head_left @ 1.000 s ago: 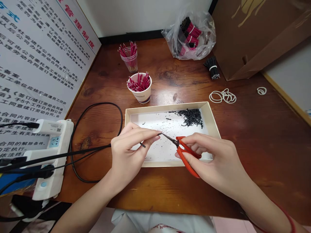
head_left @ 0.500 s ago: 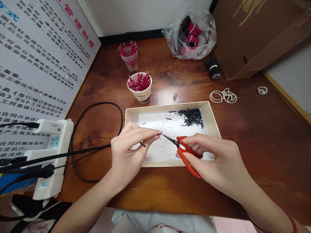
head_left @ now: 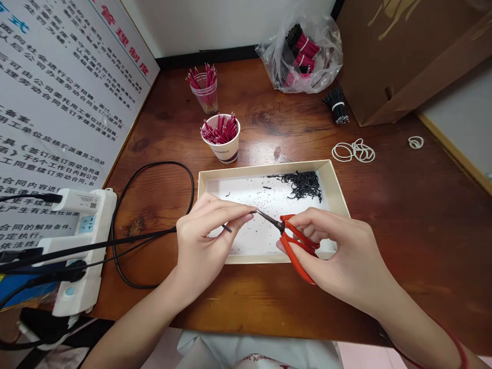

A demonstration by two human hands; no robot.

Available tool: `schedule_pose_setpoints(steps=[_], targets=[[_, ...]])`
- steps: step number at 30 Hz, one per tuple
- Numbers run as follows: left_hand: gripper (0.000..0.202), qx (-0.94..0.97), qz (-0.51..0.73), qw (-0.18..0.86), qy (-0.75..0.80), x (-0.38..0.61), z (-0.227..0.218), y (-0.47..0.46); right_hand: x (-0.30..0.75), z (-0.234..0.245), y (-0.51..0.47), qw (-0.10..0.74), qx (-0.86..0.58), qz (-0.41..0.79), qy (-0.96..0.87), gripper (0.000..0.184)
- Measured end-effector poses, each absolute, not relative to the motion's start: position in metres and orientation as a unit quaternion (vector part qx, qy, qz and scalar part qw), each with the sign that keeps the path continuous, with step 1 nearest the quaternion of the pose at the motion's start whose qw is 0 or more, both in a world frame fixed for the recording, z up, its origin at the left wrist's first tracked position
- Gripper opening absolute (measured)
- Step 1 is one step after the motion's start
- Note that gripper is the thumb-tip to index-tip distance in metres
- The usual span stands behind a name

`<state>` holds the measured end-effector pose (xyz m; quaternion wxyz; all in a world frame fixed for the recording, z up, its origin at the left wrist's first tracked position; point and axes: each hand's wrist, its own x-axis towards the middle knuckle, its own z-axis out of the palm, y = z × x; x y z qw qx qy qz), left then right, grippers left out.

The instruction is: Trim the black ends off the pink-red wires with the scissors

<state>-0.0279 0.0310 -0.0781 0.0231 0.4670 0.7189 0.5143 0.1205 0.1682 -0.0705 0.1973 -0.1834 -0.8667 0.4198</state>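
My left hand (head_left: 207, 238) pinches a thin black wire or tube (head_left: 227, 228) between thumb and fingers. One end of it sticks out below the palm side, and a tiny dark tip shows at the fingertips. In my right hand (head_left: 336, 243) are red-handled scissors (head_left: 295, 236), fingers around the handles. Their narrow dark blades point left and reach that tip; the blades look slightly apart. Both hands are over a shallow cream box (head_left: 338, 189). Inside it lie a pile of short black pieces (head_left: 303, 184) and many tiny scattered rings.
Behind the box stand a paper cup (head_left: 225, 152) and a clear plastic cup (head_left: 205, 97), both with pink wires. A clear bag (head_left: 272, 66), a black wire bundle (head_left: 336, 105) and white rubber bands (head_left: 353, 151) lie farther right. At left are a power strip (head_left: 102, 246) and black cables (head_left: 132, 243).
The scissor blades have parted slightly, and their handles have shifted a little. My left hand has barely moved and still pinches the black piece.
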Motion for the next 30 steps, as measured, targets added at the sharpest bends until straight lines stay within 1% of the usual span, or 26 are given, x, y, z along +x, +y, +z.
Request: schedule_pose_setpoints(steps=[16, 30], targets=[[0.025, 0.476, 0.522, 0.020, 0.708, -0.0289, -0.0787, 0.0311, 0.1231, -0.0704, 0.1694, 0.187, -0.180, 0.428, -0.866, 0.010], [0.023, 0.478, 0.515, 0.030, 0.711, -0.0287, -0.0785, 0.0309, 0.1244, -0.0709, 0.1706, 0.195, -0.170, 0.415, -0.872, 0.010]])
